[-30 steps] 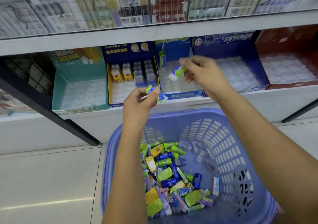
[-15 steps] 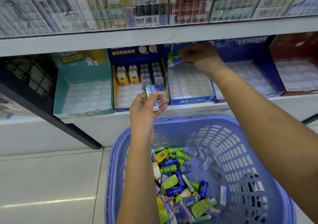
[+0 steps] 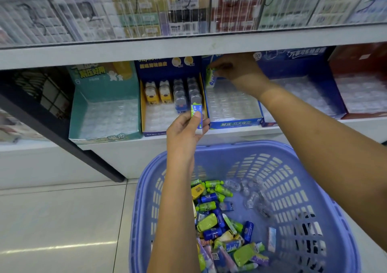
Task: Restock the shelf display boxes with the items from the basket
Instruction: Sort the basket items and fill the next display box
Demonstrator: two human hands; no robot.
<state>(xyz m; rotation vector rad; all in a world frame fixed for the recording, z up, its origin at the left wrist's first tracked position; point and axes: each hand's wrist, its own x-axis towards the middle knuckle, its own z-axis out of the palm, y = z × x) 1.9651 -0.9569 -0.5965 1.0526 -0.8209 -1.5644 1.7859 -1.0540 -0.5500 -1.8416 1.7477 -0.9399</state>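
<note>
My left hand (image 3: 186, 130) is raised in front of the shelf edge, wrist straight and forearm rising out of the basket. Thumb and curled fingers grip a small flat packet (image 3: 196, 113), a glossy white, green and blue rectangle held upright. My right hand (image 3: 236, 69) reaches deep under the upper shelf with the wrist bent down. Its fingertips pinch a green-and-white packet (image 3: 209, 76) at the back left corner of the blue display box (image 3: 234, 124). That box is printed cardboard, and inside it lies a clear moulded tray (image 3: 230, 103) of shiny, dimpled pockets. Just to its left, the yellow-lined box (image 3: 150, 133) holds two yellow bear-shaped pieces (image 3: 154, 93) and clear blister shells in the back rows. Further left stands a teal cardboard box (image 3: 104, 134) with the same clear tray. Below, the lilac plastic basket (image 3: 293, 153) has slotted walls and a rounded rim. A heap of loose items (image 3: 219, 220) lies on its floor, small glossy bottles and bars in lime, blue and yellow, with clear shells beside them.
</note>
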